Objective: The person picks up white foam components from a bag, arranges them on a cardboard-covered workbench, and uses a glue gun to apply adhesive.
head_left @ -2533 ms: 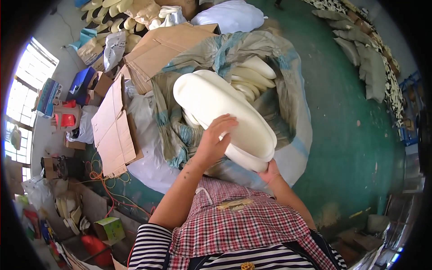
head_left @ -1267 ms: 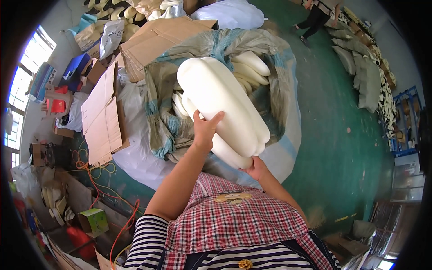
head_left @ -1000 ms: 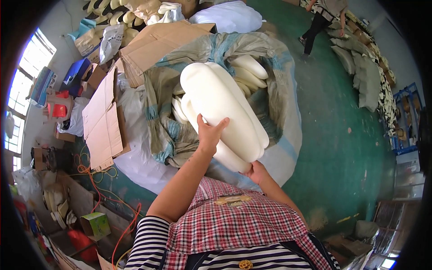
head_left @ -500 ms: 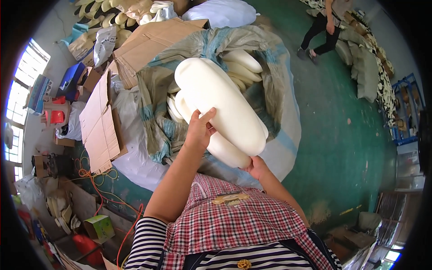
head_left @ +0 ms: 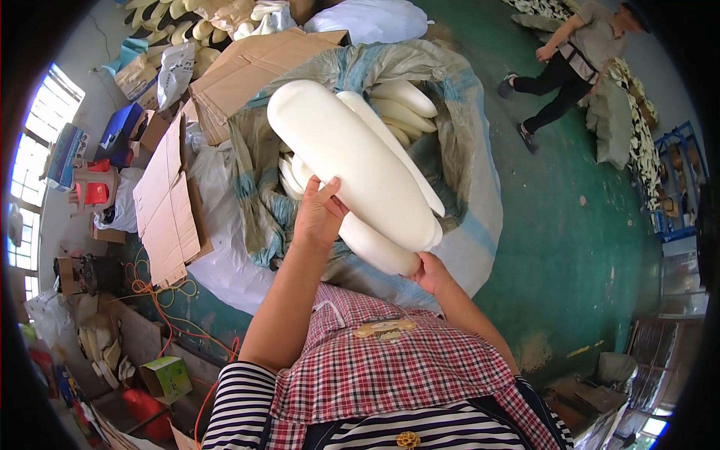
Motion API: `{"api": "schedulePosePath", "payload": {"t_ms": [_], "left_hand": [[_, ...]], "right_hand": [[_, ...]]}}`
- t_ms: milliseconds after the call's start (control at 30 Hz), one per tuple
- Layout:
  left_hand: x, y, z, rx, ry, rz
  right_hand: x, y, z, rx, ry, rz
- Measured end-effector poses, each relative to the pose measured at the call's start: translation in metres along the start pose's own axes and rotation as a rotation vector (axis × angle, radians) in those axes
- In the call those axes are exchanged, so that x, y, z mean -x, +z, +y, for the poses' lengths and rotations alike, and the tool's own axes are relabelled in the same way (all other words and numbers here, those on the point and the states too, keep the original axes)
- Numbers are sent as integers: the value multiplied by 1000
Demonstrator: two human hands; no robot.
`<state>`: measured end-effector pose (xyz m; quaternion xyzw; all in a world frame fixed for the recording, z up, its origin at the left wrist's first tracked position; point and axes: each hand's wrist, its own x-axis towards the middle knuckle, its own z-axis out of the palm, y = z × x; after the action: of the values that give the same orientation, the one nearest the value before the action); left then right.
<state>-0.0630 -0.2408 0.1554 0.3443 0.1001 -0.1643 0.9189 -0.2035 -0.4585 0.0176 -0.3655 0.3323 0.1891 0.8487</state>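
Observation:
Several long white foam insoles with rounded ends are held over a large open woven sack. My left hand (head_left: 319, 214) grips the stack, its thumb on the edge of the top insole (head_left: 349, 161) and its other fingers hidden beneath. My right hand (head_left: 430, 272) pinches the near end of a lower insole (head_left: 382, 249), which sticks out toward me below the stack. Another thin insole (head_left: 394, 154) shows along the right side of the top one. Inside the grey-and-blue sack (head_left: 465, 135), more white insoles (head_left: 405, 111) lie piled.
Flattened cardboard (head_left: 169, 206) leans against the sack's left side. Orange hoses (head_left: 161, 304) run over the green floor at the left. A white bag (head_left: 367, 20) and heaped soles lie at the back. A person (head_left: 570, 64) walks at the far right, near grey sacks (head_left: 609, 124).
The stack has shifted left and fanned out, so a thin insole now shows along its right side. My left hand has moved slightly left. The person has walked further into view.

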Motion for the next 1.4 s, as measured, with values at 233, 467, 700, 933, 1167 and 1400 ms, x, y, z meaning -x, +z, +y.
{"api": "schedulePosePath", "payload": {"t_ms": [233,467,700,933,1167,1400], "left_hand": [[11,3,12,88,52,-73],[18,-6,11,47,87,-40],[22,-18,12,39,85,-25],[26,-20,9,42,73,-25],[30,-17,7,41,72,-38],[33,-16,5,28,99,-20]], "right_hand": [[4,4,-4,23,-8,0],[0,0,-1,14,9,0],[-1,-2,2,31,-3,-22],[0,-2,1,27,-1,3],[-1,-6,3,12,-4,3],[-1,-6,4,28,-2,-1]]}}
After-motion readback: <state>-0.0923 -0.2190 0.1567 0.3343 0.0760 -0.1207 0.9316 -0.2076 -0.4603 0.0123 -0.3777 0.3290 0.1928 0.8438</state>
